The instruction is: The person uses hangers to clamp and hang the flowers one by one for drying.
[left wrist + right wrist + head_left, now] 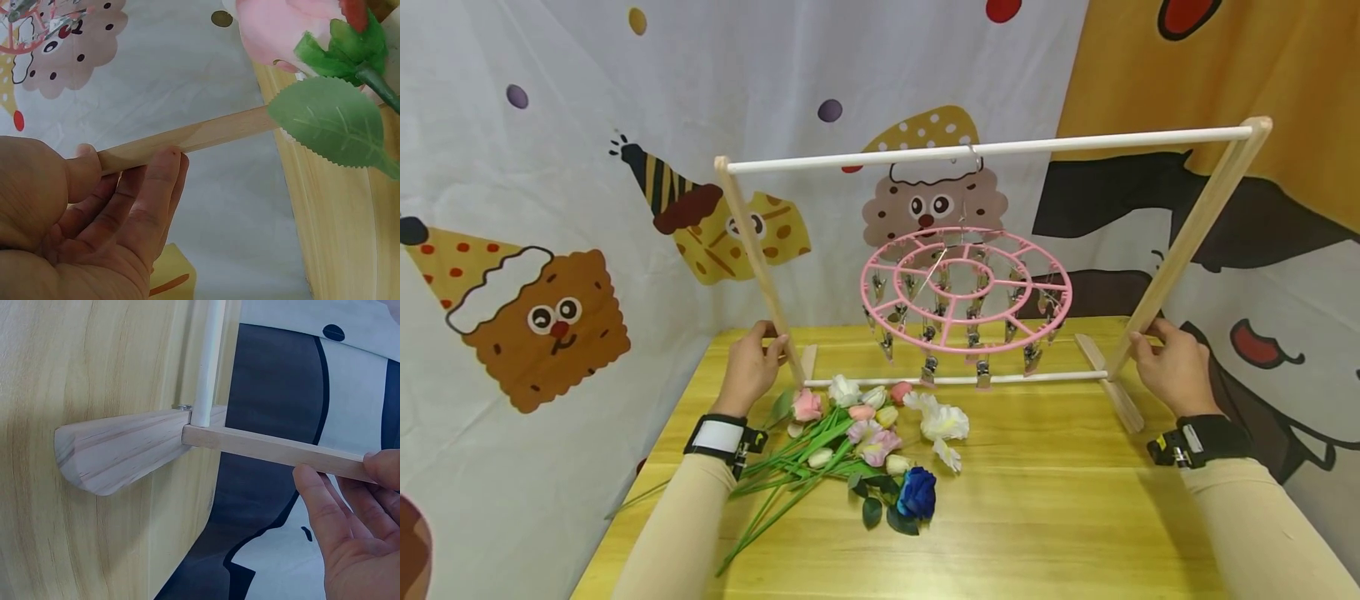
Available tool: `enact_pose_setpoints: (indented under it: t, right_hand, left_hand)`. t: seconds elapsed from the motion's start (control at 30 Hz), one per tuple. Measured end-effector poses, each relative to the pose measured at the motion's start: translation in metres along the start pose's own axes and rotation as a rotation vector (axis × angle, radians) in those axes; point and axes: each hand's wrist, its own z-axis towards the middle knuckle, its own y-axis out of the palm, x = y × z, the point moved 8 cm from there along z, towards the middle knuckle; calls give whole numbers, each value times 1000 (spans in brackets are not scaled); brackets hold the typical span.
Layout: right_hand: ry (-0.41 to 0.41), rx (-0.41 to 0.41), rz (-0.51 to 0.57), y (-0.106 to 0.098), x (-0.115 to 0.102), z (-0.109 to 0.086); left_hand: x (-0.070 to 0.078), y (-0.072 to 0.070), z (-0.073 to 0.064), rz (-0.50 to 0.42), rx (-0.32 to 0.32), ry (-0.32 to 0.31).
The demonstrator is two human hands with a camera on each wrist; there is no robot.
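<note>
A wooden drying rack (1187,225) with white crossbars stands at the back of the table. My left hand (751,367) pinches its left upright low down, thumb on one side and fingers on the other, as the left wrist view shows. Over on the other side my right hand (1176,367) pinches the right upright (275,450), just above its wooden foot (119,453). From the top bar a pink round clip hanger (947,346) hangs by a metal hook, with several metal clips dangling from its rings.
Artificial flowers lie on the wooden table (1037,533) before the rack: pink and white tulips (844,390), a white iris-like bloom (942,421) and a blue rose (917,493). Behind stands a cloth (662,67) printed with cartoon figures. One green leaf (328,122) is near the left hand.
</note>
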Motion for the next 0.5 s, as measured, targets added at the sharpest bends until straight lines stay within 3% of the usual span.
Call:
enact_pose_setpoints:
  t: [0.5]
  right_hand:
    - [19,-15,-1,1,4,3]
  left_hand:
    - [-1,-3,-2,-21,-5,-12]
